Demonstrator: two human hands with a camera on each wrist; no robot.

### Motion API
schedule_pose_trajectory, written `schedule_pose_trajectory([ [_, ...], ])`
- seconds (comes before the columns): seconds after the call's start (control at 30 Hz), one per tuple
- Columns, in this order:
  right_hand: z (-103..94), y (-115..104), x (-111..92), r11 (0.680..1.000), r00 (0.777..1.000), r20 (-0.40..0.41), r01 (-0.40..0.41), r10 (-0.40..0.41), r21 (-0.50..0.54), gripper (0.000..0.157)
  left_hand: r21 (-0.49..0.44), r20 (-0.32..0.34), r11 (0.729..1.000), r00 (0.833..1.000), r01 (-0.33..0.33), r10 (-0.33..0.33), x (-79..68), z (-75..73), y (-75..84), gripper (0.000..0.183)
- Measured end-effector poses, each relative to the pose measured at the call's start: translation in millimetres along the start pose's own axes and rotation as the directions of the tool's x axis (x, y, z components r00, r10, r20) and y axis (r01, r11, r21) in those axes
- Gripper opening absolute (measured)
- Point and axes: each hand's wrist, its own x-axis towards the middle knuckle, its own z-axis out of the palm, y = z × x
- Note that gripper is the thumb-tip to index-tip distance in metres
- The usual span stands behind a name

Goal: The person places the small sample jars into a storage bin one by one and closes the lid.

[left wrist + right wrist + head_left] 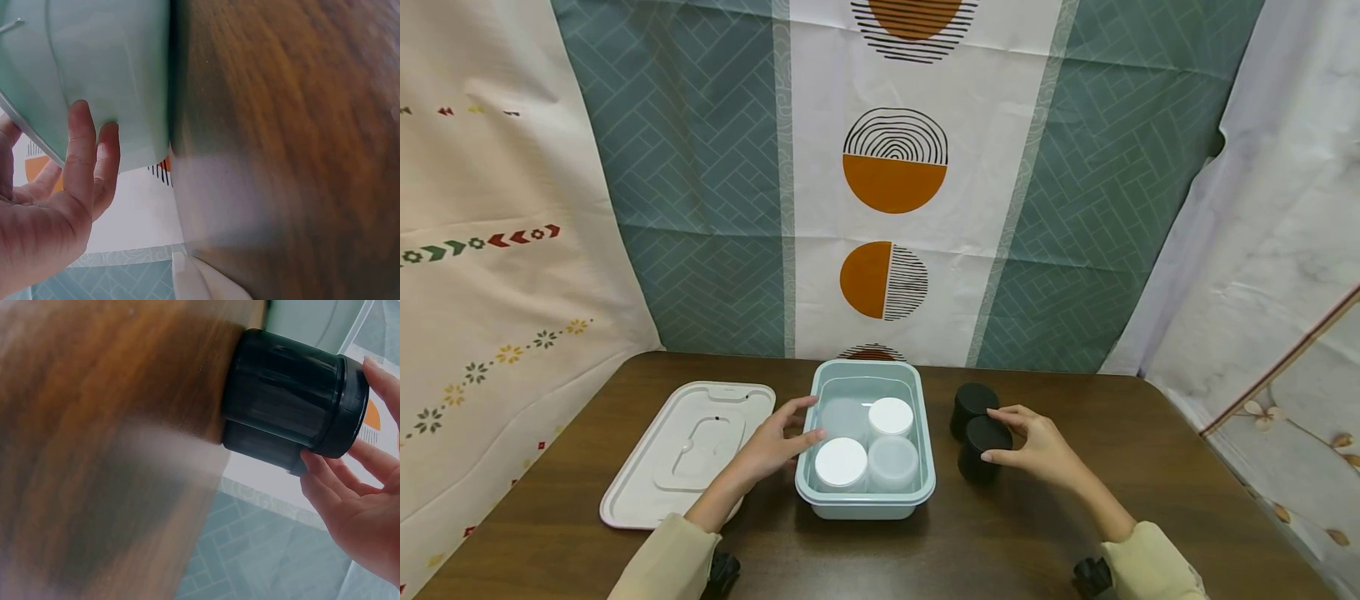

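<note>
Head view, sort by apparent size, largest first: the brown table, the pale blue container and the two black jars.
1. Brown table
2. Pale blue container
3. Nearer black jar and farther black jar, unranked: they look alike, and the nearer partly hides the farther.

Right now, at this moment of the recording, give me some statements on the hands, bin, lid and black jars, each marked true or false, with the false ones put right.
1. The left hand touches the bin. True.
2. The bin is empty. False: white-topped jars sit inside it.
3. The lid lies on the table, left of the bin. True.
4. The right hand touches the nearer black jar. True.
5. The farther black jar is stacked on the nearer black jar. False: both stand on the table.
</note>
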Motion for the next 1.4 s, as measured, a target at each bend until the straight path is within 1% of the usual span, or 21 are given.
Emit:
schedule_pose_trajectory([
  [0.23, 1.9, 1.9, 0.0, 1.000, 1.000, -0.015, 0.004, -0.004, -0.003, 0.061, 0.004, -0.001, 1.000, 1.000, 0.002, -0.002, 0.1, -0.2, 0.6, 0.059],
  [0.47, 5.2, 3.0, -0.2, 1.000, 0.998, -0.060, 0.014, -0.014, -0.011, 0.055, 0.008, -0.003, 1.000, 1.000, 0.000, 0.000, 0.4, 0.1, 0.7, 0.060],
  [0.57, 2.4, -0.6, -0.3, 1.000, 0.998, -0.068, 0.017, -0.017, -0.006, 0.054, 0.006, -0.001, 1.000, 1.000, 0.000, 0.000, 1.2, 0.7, 0.2, 0.059],
  [0.73, -7.1, -10.7, 2.6, 0.999, 0.997, -0.064, 0.038, -0.035, 0.037, 0.054, 0.002, -0.002, 1.000, 1.000, -0.001, 0.001, 1.9, 0.9, -0.2, 0.060],
  [0.9, -17.1, -22.9, 10.1, 0.997, 0.995, -0.067, 0.075, -0.073, 0.031, 0.052, -0.001, -0.001, 1.000, 1.000, 0.005, -0.005, 2.0, 1.0, 0.2, 0.060],
  [1.07, -27.4, -36.0, 19.8, 0.996, 0.994, -0.063, 0.088, -0.086, 0.025, 0.052, 0.003, -0.002, 1.000, 1.000, 0.004, -0.004, 0.7, -0.1, 0.6, 0.060],
  [1.2, -35.2, -46.7, 29.9, 0.995, 0.994, -0.063, 0.097, -0.094, 0.040, 0.052, 0.007, -0.004, 1.000, 1.000, 0.004, -0.004, 0.4, -0.2, 1.0, 0.060],
  [1.4, -38.0, -58.9, 48.0, 0.993, 0.993, -0.065, 0.104, -0.100, 0.051, 0.052, 0.009, -0.011, 1.000, 1.000, 0.016, -0.016, 0.3, 0.3, 0.6, 0.059],
])
